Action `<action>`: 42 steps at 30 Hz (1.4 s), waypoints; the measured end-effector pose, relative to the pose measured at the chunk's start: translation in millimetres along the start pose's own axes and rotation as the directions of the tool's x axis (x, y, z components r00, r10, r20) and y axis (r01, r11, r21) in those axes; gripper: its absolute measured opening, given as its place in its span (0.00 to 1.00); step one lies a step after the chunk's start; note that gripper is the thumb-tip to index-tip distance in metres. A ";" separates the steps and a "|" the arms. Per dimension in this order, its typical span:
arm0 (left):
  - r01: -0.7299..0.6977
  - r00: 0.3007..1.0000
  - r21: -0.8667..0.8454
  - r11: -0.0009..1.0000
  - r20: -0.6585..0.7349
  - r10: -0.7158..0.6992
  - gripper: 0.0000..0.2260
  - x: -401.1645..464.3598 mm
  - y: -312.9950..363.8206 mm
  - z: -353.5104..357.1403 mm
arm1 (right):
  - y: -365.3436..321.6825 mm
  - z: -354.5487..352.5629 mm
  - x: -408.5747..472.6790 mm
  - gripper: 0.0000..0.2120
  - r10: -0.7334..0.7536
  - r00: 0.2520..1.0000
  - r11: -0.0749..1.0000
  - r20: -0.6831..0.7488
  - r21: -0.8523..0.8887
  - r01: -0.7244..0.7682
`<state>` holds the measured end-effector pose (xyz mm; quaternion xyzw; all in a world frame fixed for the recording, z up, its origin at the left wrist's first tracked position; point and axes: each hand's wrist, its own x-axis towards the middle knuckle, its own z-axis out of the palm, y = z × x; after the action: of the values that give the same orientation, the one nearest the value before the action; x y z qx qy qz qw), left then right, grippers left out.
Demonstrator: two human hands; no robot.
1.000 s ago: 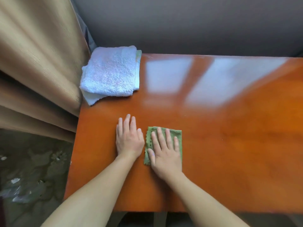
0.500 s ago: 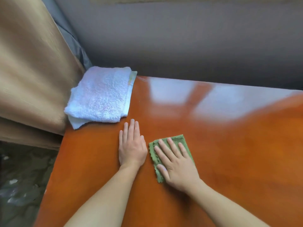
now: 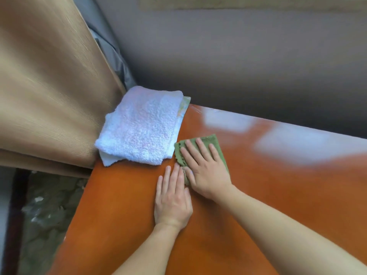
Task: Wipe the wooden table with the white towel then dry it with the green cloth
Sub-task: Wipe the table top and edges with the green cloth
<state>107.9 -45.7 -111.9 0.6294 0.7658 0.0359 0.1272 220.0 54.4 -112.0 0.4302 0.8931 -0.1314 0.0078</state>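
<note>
Right hand (image 3: 206, 171) spread flat, pressing green cloth (image 3: 216, 145) onto wooden table (image 3: 278, 195) at frame centre. Left hand (image 3: 172, 201) released, palm down just beside. White towel (image 3: 141, 128) folded, upper left, touching cloth.

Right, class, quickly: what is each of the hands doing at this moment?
Left hand: open, flat on the wooden table, holding nothing.
Right hand: open, fingers spread, pressing the green cloth onto the table, not gripping it.
</note>
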 end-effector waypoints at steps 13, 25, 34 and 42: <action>0.002 1.000 0.001 1.000 -0.010 -0.002 0.26 -2.8 -2.3 1.4 | 24.4 -10.5 45.4 0.31 0.080 0.997 0.997 0.006 -0.018 -0.080; 0.011 1.000 0.009 1.000 -0.010 -0.011 0.26 -1.6 -3.4 3.0 | 16.4 -13.0 69.1 0.29 0.287 0.957 0.958 -0.039 0.038 -0.286; 0.001 0.999 -0.008 1.000 -0.053 -0.002 0.25 -0.5 -1.4 -0.5 | 22.3 -5.7 4.0 0.29 0.158 0.987 0.987 -0.025 0.027 -0.157; -0.003 0.999 0.037 0.999 -0.049 0.005 0.26 -2.3 -2.9 3.9 | 85.6 -17.7 -35.8 0.29 0.748 0.663 0.662 -0.034 0.121 -0.740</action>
<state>106.4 -48.9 -116.0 0.6320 0.7680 0.0377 0.0967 310.2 82.1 -109.9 0.7623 0.6314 -0.1422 0.0040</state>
